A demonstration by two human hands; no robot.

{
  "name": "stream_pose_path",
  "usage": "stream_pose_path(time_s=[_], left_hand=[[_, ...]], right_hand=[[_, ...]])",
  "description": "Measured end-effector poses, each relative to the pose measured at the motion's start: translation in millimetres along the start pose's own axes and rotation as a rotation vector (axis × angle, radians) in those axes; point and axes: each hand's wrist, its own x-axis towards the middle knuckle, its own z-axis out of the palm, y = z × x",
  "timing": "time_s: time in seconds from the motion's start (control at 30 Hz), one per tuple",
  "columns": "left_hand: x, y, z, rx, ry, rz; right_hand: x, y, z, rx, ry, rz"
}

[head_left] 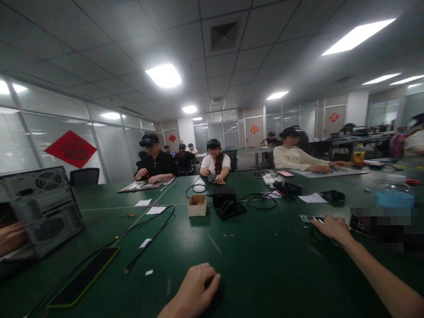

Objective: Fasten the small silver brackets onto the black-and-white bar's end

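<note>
Part (304,218), sm & flat, just beside R hand (332,228), can't tell if R grip's pinching, L hand (198,286) loosely half-curled on tbl (258,265)

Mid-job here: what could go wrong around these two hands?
The bottle of blue liquid stands near the right hand, so a careless sweep of that arm might knock it. The small flat piece by that hand's fingers could slide away if nudged; how firm any grip is, I cannot tell. The loose black plug end of a cable lies left of the left hand, which might catch it if moved that way.
</note>
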Motion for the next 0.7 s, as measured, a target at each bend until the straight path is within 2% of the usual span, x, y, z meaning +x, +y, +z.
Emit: stream_pose_path(time_s=[0.2,0.4,0.6,0.7], left_hand=[[-1,-1,0.5,-0.013,0.006,0.012],[0,2,-3.2,-0.048,-0.008,0.006],[0,3,-4.7,-0.066,-0.004,0.008],[0,2,-4.2,-0.070,-0.005,0.020]], right_hand=[[-5,-2,0,0.007,0.087,0.040],[-6,-3,-3,-0.129,-0.021,0.016],[-15,-13,-2,-0.220,0.026,0.049],[-18,-18,-3,-0.254,0.001,0.018]])
